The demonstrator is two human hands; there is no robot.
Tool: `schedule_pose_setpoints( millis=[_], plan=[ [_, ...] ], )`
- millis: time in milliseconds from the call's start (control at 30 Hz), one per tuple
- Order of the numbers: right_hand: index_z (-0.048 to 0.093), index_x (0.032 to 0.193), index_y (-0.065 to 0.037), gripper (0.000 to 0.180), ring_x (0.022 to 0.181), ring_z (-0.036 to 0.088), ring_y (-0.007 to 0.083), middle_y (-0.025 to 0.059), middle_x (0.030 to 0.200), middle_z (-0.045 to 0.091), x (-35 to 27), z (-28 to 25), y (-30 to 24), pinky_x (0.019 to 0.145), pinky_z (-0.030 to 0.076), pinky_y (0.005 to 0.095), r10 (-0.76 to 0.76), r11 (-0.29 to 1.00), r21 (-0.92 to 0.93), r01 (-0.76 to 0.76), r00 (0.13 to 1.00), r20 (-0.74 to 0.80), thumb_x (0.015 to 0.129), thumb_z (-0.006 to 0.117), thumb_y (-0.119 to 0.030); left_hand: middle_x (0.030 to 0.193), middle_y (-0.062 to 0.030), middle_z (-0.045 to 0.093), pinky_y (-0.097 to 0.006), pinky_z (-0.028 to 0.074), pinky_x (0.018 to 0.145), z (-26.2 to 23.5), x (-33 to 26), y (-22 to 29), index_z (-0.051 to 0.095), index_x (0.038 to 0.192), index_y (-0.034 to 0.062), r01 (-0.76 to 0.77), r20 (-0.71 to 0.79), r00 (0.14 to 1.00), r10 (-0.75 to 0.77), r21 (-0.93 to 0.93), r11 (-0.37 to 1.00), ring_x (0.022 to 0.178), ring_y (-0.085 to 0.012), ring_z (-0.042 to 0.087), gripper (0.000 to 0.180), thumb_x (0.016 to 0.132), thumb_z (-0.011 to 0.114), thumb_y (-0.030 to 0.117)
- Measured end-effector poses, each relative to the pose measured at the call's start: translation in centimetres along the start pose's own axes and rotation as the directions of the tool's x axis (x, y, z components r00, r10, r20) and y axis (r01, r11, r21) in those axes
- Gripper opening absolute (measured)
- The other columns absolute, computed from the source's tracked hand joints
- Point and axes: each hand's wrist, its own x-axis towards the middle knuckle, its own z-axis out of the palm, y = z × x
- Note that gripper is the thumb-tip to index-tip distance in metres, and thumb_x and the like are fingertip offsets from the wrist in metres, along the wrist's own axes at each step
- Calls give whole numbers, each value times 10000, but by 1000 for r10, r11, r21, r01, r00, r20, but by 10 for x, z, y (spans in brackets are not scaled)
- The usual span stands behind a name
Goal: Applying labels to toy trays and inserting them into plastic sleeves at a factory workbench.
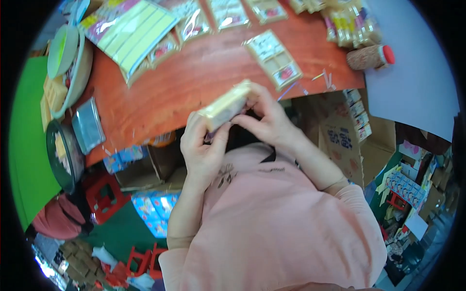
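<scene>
Between my two hands, just past the table's near edge, is a small oblong packet (224, 107) with a pale yellow side and a shiny surface, blurred. My left hand (201, 143) grips its lower left end, thumb on the near side. At the upper right end my right hand (272, 119) holds it with curled fingers, and these partly hide that end. A flat, pale-framed packet (274, 60) with small compartments and a red picture lies on the table beyond my right hand.
More flat packets (191, 22) and clear printed sleeves (133, 34) lie along the far side of the red-brown table (194, 72). A red-lidded jar (371, 57) lies at right. Bowls (73, 87) and a black basin (68, 155) stand left; a carton (340, 138) sits below right.
</scene>
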Motion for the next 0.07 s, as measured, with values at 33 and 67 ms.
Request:
schedule_pose_setpoints(
  millis=[33, 67],
  plan=[
    [335, 1469, -67, 699, 1132, 598, 206, 119, 1264, 555, 5, 0, -4, 982, 495, 372, -38, 977, -211, 35, 999, -10, 889, 721, -16, 1036, -91, 679, -294, 521, 826, 7, 5, -7, 673, 1054, -28, 120, -58, 989, -134, -200, 972, 922, -225, 651, 180, 876, 703, -15],
    [273, 1517, -84, 789, 1129, 605, 233, 132, 1282, 544, 9, 1, -14, 995, 488, 383, -73, 909, -413, 56, 997, -26, 888, 749, -82, 1101, -75, 685, -355, 557, 930, 11, 10, -5, 661, 1209, 55, 324, 10, 931, -364, -481, 815, 1058, -290, 676, 301, 912, 706, 32]
  ],
)
